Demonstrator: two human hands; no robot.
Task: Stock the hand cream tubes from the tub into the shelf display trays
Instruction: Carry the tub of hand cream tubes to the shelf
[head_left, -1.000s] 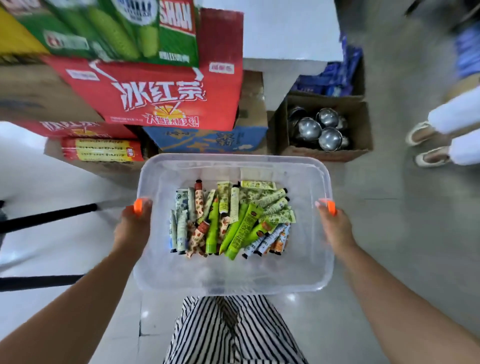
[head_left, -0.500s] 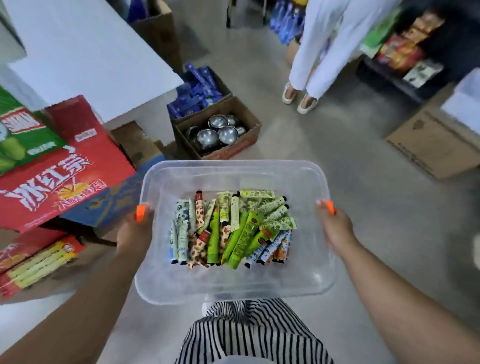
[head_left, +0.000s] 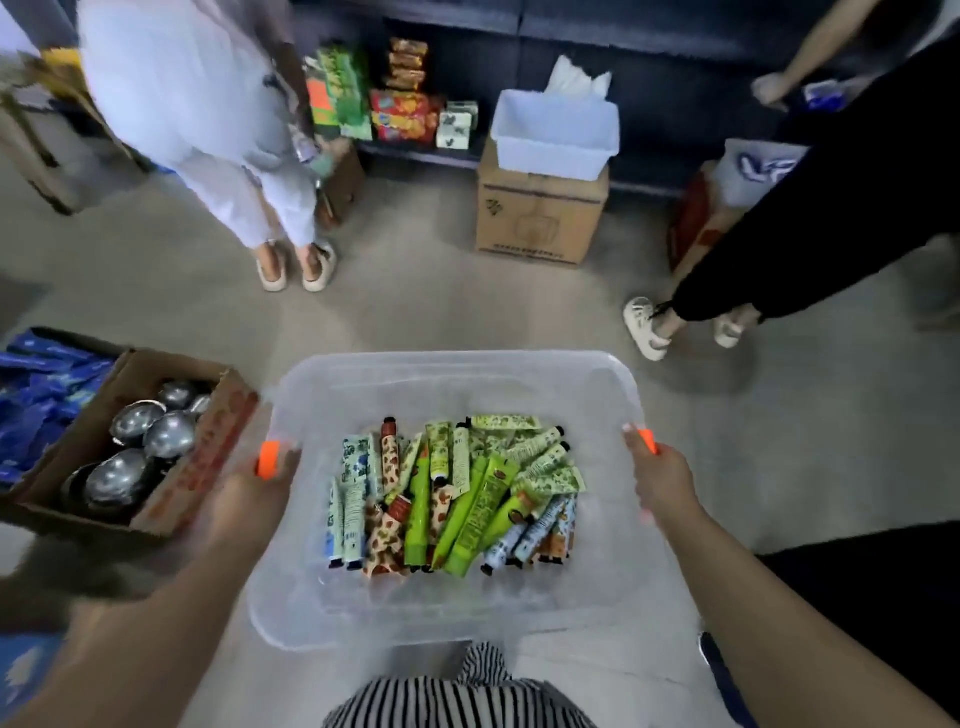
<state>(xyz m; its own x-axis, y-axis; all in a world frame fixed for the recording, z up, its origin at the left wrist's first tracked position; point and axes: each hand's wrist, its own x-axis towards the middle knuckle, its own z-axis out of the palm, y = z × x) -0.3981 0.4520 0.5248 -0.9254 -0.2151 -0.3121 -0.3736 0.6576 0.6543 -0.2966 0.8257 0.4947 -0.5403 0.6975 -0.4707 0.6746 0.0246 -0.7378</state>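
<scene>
We carry clear tub (head_left: 457, 374) in front of us, above floor; left hand (head_left: 249, 499) grips its left rim, right hand (head_left: 662, 483) grips its right rim, thumbs hooked over edge. Hand cream tubes (head_left: 452, 499) lie heaped in tub's middle. Left of tub, cardboard box (head_left: 202, 462) of metal bowls (head_left: 166, 434). Far ahead, shelf (head_left: 649, 31) with snack packs (head_left: 402, 109); white bin (head_left: 553, 132) sits on carton (head_left: 540, 218)

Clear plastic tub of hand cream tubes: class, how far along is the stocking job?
Done: nothing stocked. In hand: left hand and right hand grip the clear plastic tub, carried above the floor. Left: every patterned tube, still piled inside; no display trays visible.
</scene>
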